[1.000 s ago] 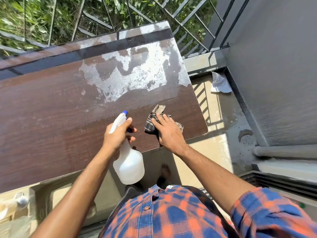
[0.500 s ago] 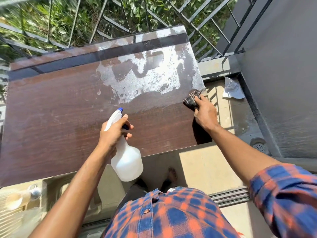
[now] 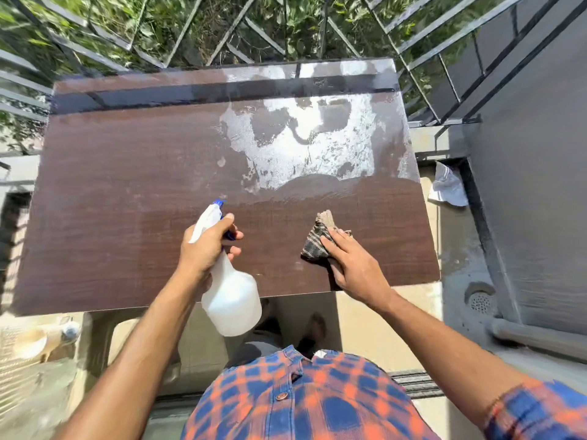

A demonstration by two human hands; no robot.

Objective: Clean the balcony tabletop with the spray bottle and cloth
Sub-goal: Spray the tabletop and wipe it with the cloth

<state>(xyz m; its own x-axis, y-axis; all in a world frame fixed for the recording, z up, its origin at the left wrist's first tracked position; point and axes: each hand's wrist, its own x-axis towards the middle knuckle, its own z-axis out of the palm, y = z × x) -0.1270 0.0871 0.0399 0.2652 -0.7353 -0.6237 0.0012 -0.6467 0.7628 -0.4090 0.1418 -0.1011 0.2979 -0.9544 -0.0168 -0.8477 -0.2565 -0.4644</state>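
Counts first: we see one spray bottle [image 3: 231, 300], one cloth [image 3: 317, 241], one desk [image 3: 111, 217]; no label or writing is readable (the bottle is plain white); left hand [image 3: 205, 252] has its fingers wrapped round the bottle's neck; right hand [image 3: 355, 269] presses flat fingers on the cloth, back near the desk's front edge from its right edge half a second ago.

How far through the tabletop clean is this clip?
Partway. The near strip of the tabletop already looks dark and wiped. The right hand presses the cloth there, and the left hand holds the spray bottle. The whitish residue patch at the far right remains.
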